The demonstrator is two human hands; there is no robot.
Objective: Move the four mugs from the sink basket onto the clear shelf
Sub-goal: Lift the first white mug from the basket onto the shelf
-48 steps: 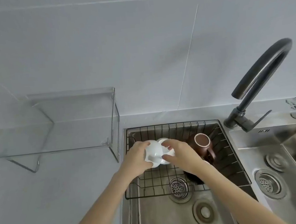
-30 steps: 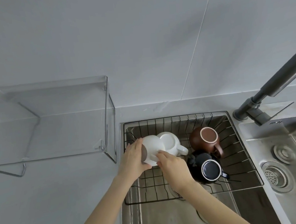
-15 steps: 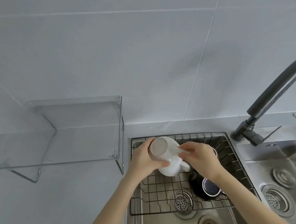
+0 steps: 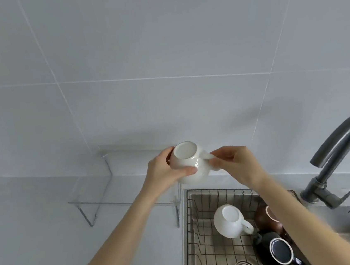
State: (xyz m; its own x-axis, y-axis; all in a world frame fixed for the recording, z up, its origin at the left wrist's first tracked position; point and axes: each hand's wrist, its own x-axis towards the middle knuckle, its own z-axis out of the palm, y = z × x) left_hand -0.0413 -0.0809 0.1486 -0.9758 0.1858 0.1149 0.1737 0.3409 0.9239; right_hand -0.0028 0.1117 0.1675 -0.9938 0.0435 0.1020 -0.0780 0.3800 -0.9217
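Since half a second earlier, both hands had lifted the white mug [image 4: 187, 163] clear of the sink basket [image 4: 204, 237] — it now hung above the right end of the clear shelf [image 4: 120, 192], base toward the camera. The left hand [image 4: 165, 172] wrapped its fingers round the body; the right hand [image 4: 233, 165] pinched the handle. Three mugs remained in the basket: another white mug [image 4: 230, 221], a brown mug [image 4: 267, 217] and a dark mug [image 4: 277, 251]. By my reading, the first transfer was under way — none yet on the shelf.
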